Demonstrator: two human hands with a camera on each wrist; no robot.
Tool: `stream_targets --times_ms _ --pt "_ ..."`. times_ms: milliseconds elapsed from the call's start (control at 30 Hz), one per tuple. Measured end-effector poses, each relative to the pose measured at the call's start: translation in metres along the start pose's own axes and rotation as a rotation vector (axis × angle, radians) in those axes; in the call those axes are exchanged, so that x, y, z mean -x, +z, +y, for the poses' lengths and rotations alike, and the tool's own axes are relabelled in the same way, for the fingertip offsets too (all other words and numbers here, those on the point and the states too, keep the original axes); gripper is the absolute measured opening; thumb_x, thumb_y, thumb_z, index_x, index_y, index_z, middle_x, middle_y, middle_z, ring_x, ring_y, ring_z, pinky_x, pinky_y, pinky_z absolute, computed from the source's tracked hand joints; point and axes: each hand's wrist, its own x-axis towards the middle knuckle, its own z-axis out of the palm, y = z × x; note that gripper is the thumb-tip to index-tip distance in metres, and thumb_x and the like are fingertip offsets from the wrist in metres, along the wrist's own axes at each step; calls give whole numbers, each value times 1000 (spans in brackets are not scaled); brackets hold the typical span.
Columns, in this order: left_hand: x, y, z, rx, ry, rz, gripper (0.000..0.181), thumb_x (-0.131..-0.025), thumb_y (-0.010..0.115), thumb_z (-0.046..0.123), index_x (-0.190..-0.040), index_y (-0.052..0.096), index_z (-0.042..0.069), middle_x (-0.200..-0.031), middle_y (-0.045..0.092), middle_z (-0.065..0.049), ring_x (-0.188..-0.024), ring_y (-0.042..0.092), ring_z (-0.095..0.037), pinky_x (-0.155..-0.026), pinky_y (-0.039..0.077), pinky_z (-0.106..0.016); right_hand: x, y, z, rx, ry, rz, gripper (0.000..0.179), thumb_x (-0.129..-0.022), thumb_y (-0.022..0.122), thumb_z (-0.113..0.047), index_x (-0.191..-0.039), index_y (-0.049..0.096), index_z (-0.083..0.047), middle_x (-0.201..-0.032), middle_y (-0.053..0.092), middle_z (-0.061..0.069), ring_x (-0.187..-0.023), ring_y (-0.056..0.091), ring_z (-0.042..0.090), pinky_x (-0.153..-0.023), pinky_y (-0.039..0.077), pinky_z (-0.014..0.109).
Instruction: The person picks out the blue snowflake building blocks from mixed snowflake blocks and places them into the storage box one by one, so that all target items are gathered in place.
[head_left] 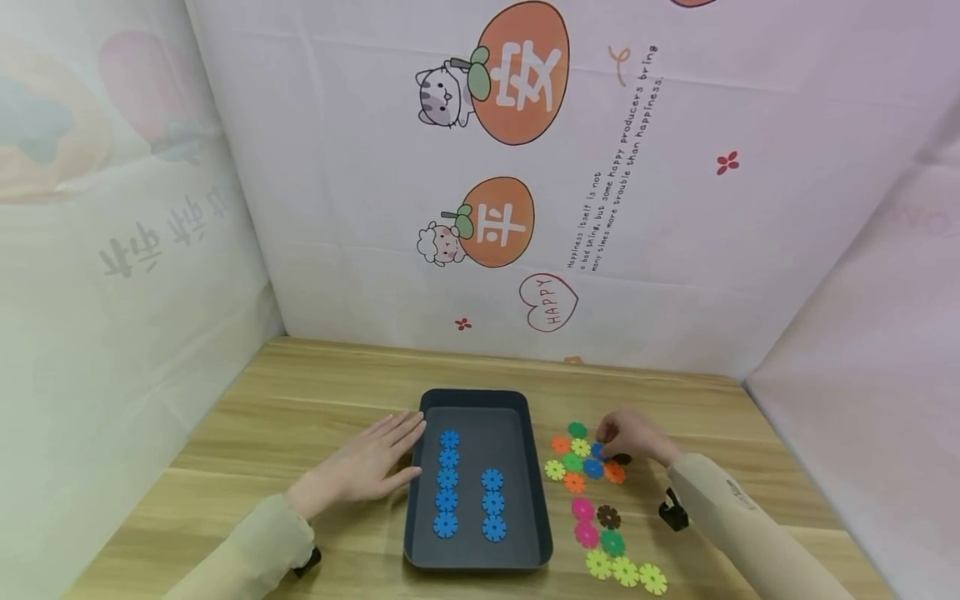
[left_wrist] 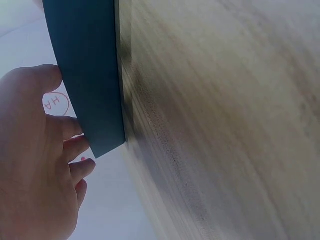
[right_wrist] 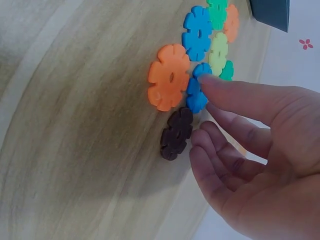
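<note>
My left hand (head_left: 367, 462) rests on the left rim of a dark grey tray (head_left: 468, 554), fingers fairly straight; the left wrist view shows its fingertips at the outer wall. Inside the tray lie two columns of blue snowflake discs (head_left: 447, 478), the left column longer. To the right of the tray, my right hand (head_left: 633, 437) pinches a blue snowflake disc (right_wrist: 196, 87) between thumb and index finger. The other fingers curl loosely. Close beside that disc are an orange disc (right_wrist: 169, 77), a dark brown disc (right_wrist: 177, 134) and another blue disc (right_wrist: 197, 33).
Green, yellow and orange discs (head_left: 573, 482) lie around the right hand. Nearer me on the wooden table (head_left: 337, 379) are pink discs (head_left: 586, 534), a brown disc (head_left: 609, 517), a green disc (head_left: 612, 543) and a row of yellow discs (head_left: 626, 572). A printed white cloth (head_left: 360, 208) stands behind.
</note>
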Motion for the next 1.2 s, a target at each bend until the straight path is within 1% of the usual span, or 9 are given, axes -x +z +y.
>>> stream_targets --times_ms 200,400,500,633,700,800,933,1100,1200 --pt "0 1 -1 9 -4 -1 69 -104 43 49 -155 32 3 -162 30 -17 -151 28 -37 -122 30 -51 1 -2 -2 -1 37 -20 20 -77 81 -7 -91 69 1 -85 69 6 -77 60 15 -67 54 30" --pt "-1 2 -3 13 -9 -1 70 -103 43 49 -155 31 3 -163 29 -16 -151 27 -36 -123 29 -50 1 -2 -4 10 45 -15 21 -75 82 -6 -89 67 1 -85 68 7 -76 58 16 -66 52 29" --pt "0 3 -3 12 -2 7 70 -103 44 48 -155 32 3 -162 30 -17 -151 28 -37 -123 29 -51 1 -2 -4 10 33 -6 23 -75 83 -5 -87 64 1 -84 66 7 -75 56 16 -64 51 28" --pt "0 3 -4 7 2 12 70 -103 44 49 -155 32 2 -162 30 -17 -151 29 -37 -122 30 -51 0 -1 -3 -21 13 -6 24 -75 81 -3 -86 60 1 -84 64 8 -75 55 16 -65 50 28" --pt "0 3 -4 6 7 14 70 -103 44 48 -154 32 2 -162 30 -17 -150 29 -37 -122 30 -51 0 -1 -4 -38 3 -9 21 -77 79 -1 -86 60 1 -84 64 8 -75 55 16 -66 50 28" --pt "0 2 -4 4 8 12 70 -103 44 49 -155 32 2 -162 30 -17 -151 29 -37 -122 30 -51 2 -4 -6 -32 -48 -14 12 -82 73 2 -87 61 2 -84 66 9 -75 56 15 -66 51 26" --pt "-1 1 -4 -3 4 4 70 -103 44 49 -155 31 3 -162 30 -17 -151 28 -36 -123 30 -51 5 -10 -14 -20 -95 -9 3 -88 66 2 -89 63 3 -87 67 10 -75 58 13 -63 51 25" --pt "-1 1 -4 -1 8 6 70 -103 43 49 -154 32 2 -162 30 -17 -151 28 -37 -122 30 -51 4 -16 -26 -19 -123 16 3 -90 65 0 -90 65 2 -88 68 11 -78 59 13 -65 52 25" --pt "0 1 -3 5 7 2 69 -104 43 48 -154 33 2 -162 30 -18 -151 28 -38 -122 30 -51 1 -18 -35 -30 -130 6 3 -90 65 -2 -92 65 1 -89 68 10 -78 60 12 -66 52 24"
